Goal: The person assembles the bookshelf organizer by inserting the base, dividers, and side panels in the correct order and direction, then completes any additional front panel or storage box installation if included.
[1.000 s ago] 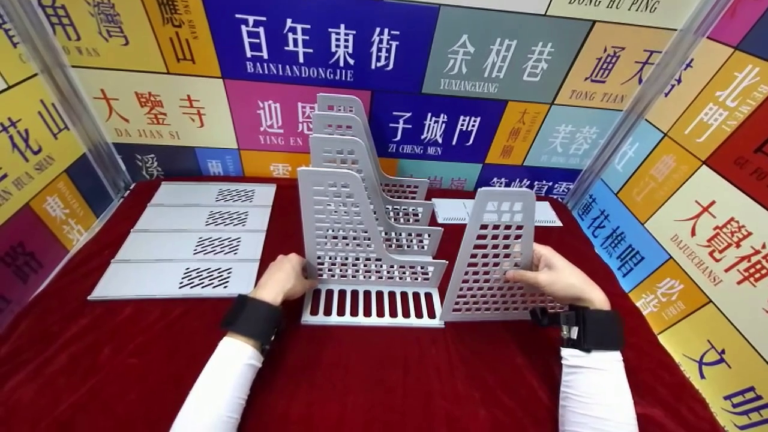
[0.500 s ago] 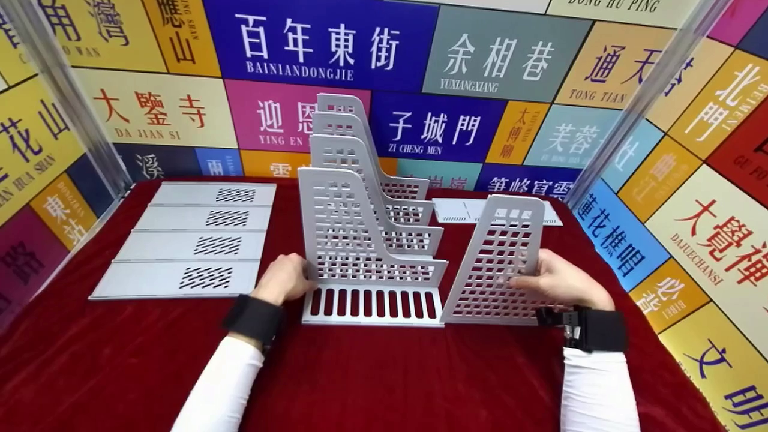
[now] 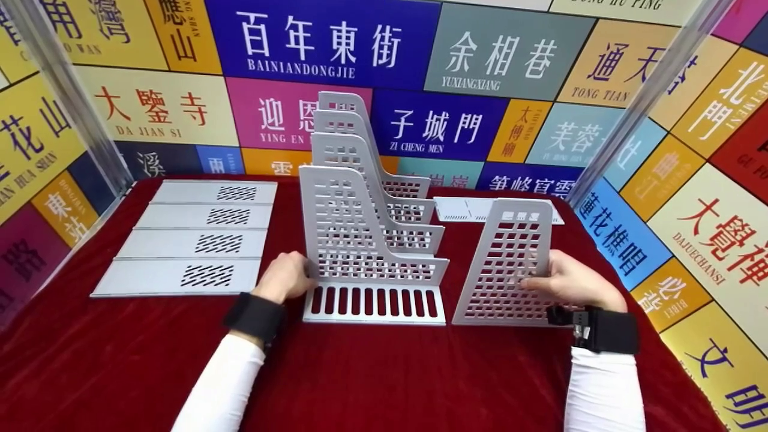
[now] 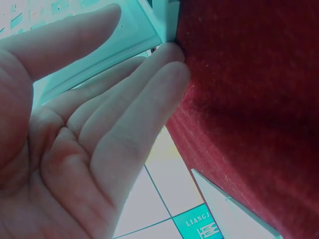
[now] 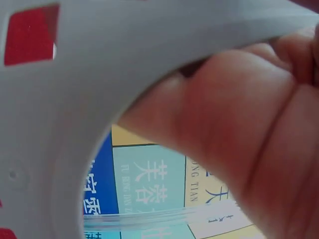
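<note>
A grey plastic file rack, with several upright stepped dividers over a slotted base, stands in the middle of the table. My left hand holds it at the lower left edge, the thumb in front; in the left wrist view this hand has its fingertips against the rack's edge. To the right of the rack, a loose perforated divider panel stands upright. My right hand grips its curved right edge, thumb on the near face. The right wrist view shows that panel up close, with the other fingers mostly hidden.
Several flat grey panels with slanted slots lie in a row at the left. More flat pale pieces lie behind the loose panel. Dark red cloth covers the table, and printed sign walls surround it.
My right hand has moved to the right with the loose divider panel, which now stands apart from the rack's base with a gap between. My left hand has stayed on the rack.
</note>
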{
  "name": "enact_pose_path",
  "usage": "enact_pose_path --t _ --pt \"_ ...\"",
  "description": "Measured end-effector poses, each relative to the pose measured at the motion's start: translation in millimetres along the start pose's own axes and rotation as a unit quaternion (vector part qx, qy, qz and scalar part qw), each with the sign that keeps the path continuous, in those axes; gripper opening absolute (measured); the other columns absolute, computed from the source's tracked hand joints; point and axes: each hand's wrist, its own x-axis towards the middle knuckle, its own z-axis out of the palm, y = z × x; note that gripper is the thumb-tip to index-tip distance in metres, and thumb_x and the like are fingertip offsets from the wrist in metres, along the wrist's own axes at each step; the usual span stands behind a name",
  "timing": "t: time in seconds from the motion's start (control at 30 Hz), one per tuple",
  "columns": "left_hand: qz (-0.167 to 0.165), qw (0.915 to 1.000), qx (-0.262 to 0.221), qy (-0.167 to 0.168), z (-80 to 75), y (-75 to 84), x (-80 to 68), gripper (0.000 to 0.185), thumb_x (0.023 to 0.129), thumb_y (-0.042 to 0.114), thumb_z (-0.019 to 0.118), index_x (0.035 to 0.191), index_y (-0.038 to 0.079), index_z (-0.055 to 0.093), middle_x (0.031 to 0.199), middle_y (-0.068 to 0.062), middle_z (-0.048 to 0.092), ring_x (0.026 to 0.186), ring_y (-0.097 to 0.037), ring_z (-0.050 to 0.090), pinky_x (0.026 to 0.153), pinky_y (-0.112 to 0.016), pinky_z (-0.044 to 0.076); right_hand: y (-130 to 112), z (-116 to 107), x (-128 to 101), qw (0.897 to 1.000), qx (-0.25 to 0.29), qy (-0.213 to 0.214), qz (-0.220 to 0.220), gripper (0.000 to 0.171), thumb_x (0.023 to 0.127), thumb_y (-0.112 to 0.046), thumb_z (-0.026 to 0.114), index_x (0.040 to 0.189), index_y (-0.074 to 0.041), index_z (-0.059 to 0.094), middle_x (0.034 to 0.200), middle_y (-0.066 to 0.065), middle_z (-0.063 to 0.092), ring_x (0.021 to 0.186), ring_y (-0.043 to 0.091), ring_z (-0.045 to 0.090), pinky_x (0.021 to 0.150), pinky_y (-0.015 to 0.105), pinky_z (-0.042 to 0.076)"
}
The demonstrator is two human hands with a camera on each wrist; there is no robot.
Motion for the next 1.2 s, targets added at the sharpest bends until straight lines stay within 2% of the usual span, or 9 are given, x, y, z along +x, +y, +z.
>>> enact_pose_path --t 0.1,0.23,0.57,0.77,1.03,1.13,1.2 --pt "0.0 0.9999 0.008 0.007 -0.2 0.3 0.4 0.022 0.08 0.017 0.077 0.096 0.002 0.076 0.095 -0.019 0.075 0.085 -0.033 0.07 0.078 -0.047 0.056 -1 0 -1 1.0 0.014 0.002 -0.015 0.028 0.093 -0.012 0.07 0.118 0.001 0.066 0.108 0.019 0.075 0.093 0.019 0.075 0.081 0.032 0.062" --pt "-0.005 0.9999 0.011 0.003 -1.0 1.3 1.1 0.022 0.081 0.017 0.077 0.096 0.001 0.075 0.096 -0.02 0.075 0.086 -0.034 0.07 0.079 -0.048 0.057 -6 2 0 0.999 0.037 0.009 -0.023 0.028 0.093 -0.012 0.07 0.12 -0.001 0.067 0.11 0.018 0.075 0.096 0.022 0.075 0.084 0.034 0.062" --pt "-0.006 0.9999 0.009 -0.002 0.8 0.4 0.5 0.026 0.082 0.017 0.077 0.102 0.001 0.076 0.098 -0.02 0.075 0.088 -0.034 0.071 0.081 -0.047 0.057 -4 9 9 0.999 0.024 -0.022 -0.017 0.035 0.094 -0.015 0.071 0.124 0.001 0.063 0.113 0.015 0.075 0.099 0.022 0.075 0.087 0.036 0.061" --pt "-0.009 0.9999 0.014 -0.002 -0.2 1.0 0.7 0.021 0.083 0.017 0.075 0.097 0.002 0.076 0.098 -0.02 0.075 0.086 -0.033 0.07 0.08 -0.046 0.057 -4 9 9 1.0 0.005 -0.025 -0.007 0.028 0.093 -0.013 0.07 0.119 -0.002 0.066 0.109 0.018 0.076 0.096 0.023 0.075 0.084 0.036 0.061" --pt "0.016 0.9998 0.012 -0.004 0.9 -1.6 2.7 0.019 0.082 0.014 0.075 0.096 0.002 0.077 0.095 -0.018 0.076 0.087 -0.033 0.071 0.082 -0.046 0.057 -9 20 17 0.998 0.009 -0.032 -0.049 0.025 0.094 -0.01 0.069 0.116 0.001 0.066 0.107 0.021 0.075 0.094 0.022 0.075 0.081 0.03 0.061" --pt "0.025 0.9996 0.011 -0.007 2.2 -3.1 2.9 0.019 0.08 0.012 0.077 0.097 0.003 0.078 0.095 -0.017 0.077 0.09 -0.033 0.071 0.085 -0.045 0.057 -14 28 23 0.997 0.013 -0.044 -0.059 0.027 0.095 -0.011 0.068 0.119 0.001 0.065 0.109 0.02 0.075 0.096 0.022 0.074 0.083 0.028 0.06" --pt "0.02 0.9996 0.009 -0.016 2.2 -3.6 3.0 0.023 0.076 0.009 0.078 0.098 0.002 0.078 0.094 -0.017 0.077 0.089 -0.032 0.07 0.084 -0.045 0.057 -16 33 26 0.997 0.014 -0.049 -0.062 0.027 0.095 -0.012 0.067 0.119 0.0 0.065 0.11 0.019 0.074 0.097 0.022 0.074 0.084 0.027 0.059"
